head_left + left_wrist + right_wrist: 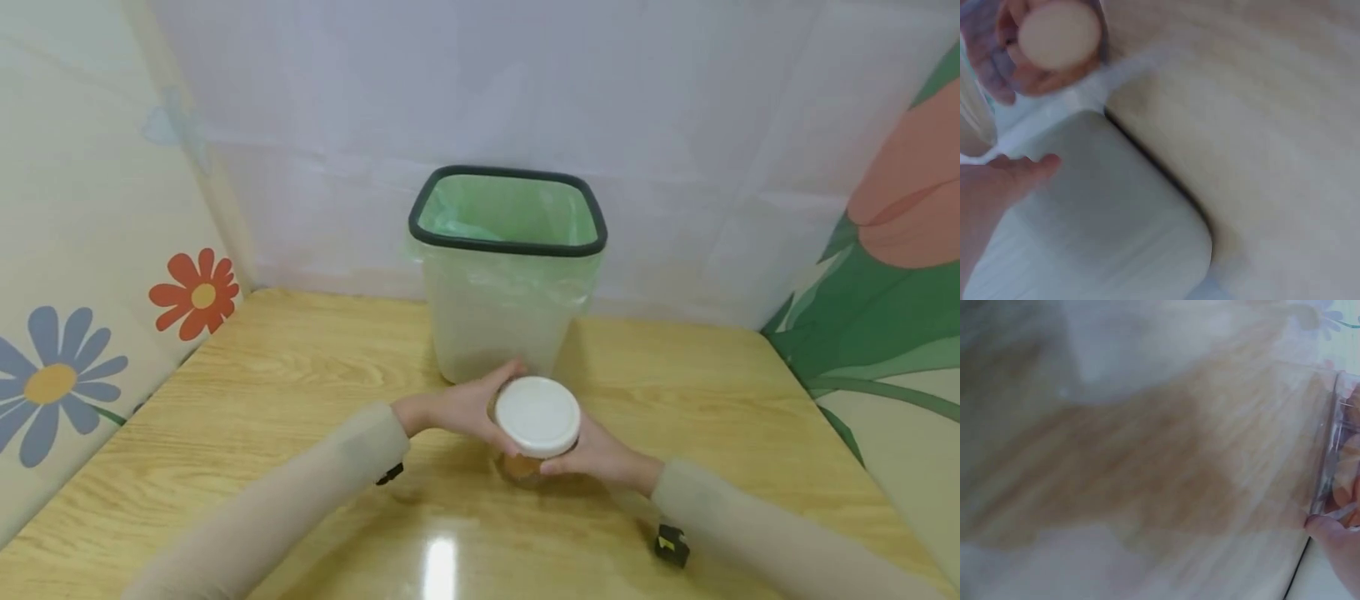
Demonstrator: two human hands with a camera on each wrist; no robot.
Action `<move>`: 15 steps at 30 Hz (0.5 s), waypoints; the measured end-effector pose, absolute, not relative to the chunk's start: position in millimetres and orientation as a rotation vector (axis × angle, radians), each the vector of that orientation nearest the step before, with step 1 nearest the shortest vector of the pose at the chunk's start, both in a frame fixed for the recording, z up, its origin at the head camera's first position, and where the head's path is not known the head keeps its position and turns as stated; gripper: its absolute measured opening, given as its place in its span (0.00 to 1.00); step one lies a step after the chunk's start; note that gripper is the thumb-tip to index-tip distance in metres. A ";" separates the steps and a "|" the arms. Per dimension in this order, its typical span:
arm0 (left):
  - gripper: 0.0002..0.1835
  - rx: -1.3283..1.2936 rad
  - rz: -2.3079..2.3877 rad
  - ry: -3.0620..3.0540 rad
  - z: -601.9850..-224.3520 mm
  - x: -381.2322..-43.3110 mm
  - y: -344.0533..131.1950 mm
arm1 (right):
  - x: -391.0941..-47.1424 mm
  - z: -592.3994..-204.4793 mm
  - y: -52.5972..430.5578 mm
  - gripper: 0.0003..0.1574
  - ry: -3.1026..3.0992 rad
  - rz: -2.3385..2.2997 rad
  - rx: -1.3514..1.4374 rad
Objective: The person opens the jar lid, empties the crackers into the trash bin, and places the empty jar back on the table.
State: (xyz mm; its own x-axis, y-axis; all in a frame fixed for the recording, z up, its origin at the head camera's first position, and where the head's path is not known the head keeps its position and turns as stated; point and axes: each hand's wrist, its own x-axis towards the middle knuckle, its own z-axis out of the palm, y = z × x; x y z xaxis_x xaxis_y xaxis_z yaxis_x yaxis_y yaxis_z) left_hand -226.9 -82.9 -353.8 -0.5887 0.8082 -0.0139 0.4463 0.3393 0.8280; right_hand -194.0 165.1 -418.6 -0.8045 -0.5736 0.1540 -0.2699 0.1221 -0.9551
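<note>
A clear jar [1330, 450] with a white lid [537, 415] is between my two hands in front of the bin. Rounded orange-brown pieces [1349, 472] show through its wall in the right wrist view. My left hand [468, 410] grips the jar from the left, thumb and fingers spread around its upper side. From the right, my right hand [600, 454] holds it, with a fingertip under the lid's near edge. The jar stands upright, lid facing up. In the left wrist view my left hand [997, 190] shows only in part at the left edge.
A pale waste bin [495, 312] with a black rim [510, 247] and a green liner [517, 204] stands right behind the jar. The wooden table [322, 350] reaches a white back sheet [675, 125]. Flower-printed sheets [67, 208] flank both sides.
</note>
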 end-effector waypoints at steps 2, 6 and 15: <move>0.63 1.107 1.101 2.157 -350.1 -230.4 -83.6 | -193.9 -419.1 166.2 0.67 2.139 -1.742 -0.847; 0.69 1.149 1.036 2.082 -345.5 -237.6 -81.4 | -194.2 -419.8 167.4 0.67 2.130 -1.745 -0.864; 0.68 1.126 1.035 2.009 -346.8 -246.1 -77.2 | -192.7 -420.8 165.7 0.66 2.148 -1.741 -0.862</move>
